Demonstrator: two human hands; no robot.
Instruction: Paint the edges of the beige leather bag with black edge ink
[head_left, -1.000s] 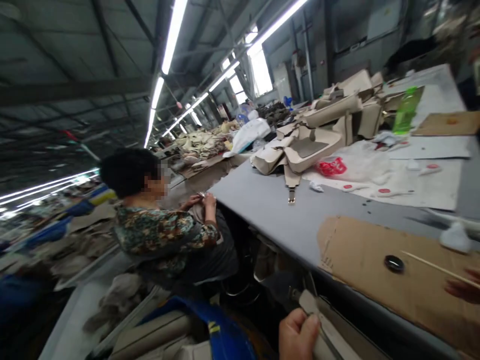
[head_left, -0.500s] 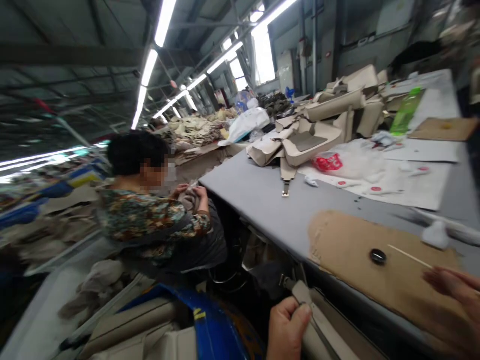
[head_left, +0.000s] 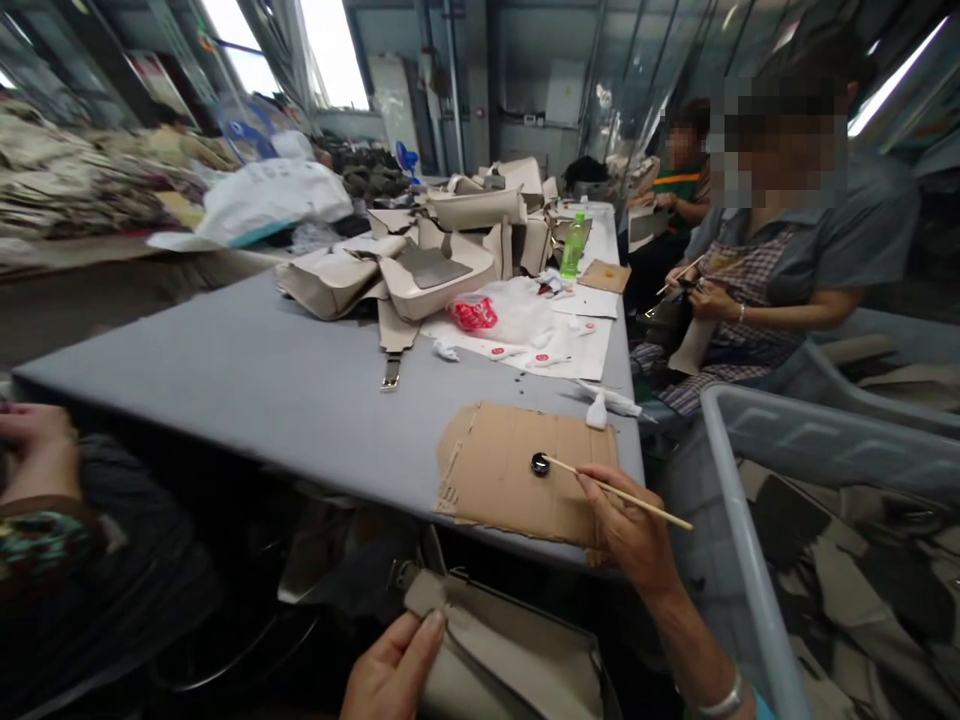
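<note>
My right hand (head_left: 630,525) pinches a thin wooden stick (head_left: 652,508) between thumb and fingers. The stick's tip touches a small glossy black blob (head_left: 540,464), perhaps a cap of black liquid, on a piece of brown cardboard (head_left: 495,490) at the table edge. My left hand (head_left: 397,660) is closed on the beige strap end of a bag (head_left: 517,650) low in front of me, below the table edge. A metal buckle (head_left: 394,574) shows beside that strap. The bag's lower part is cut off by the frame.
Beige bags (head_left: 442,270) are piled on the grey table (head_left: 300,400). A green bottle (head_left: 574,245), a clear plastic bag (head_left: 517,310) and a small white bottle (head_left: 597,412) stand nearby. At right are a grey crate (head_left: 727,470) of pieces and a person (head_left: 795,240); another person's hand (head_left: 37,450) shows at left.
The view has swung right. My right hand has brought the stick's tip onto the black blob; before, the tip was just beside it. My left hand still holds the strap.
</note>
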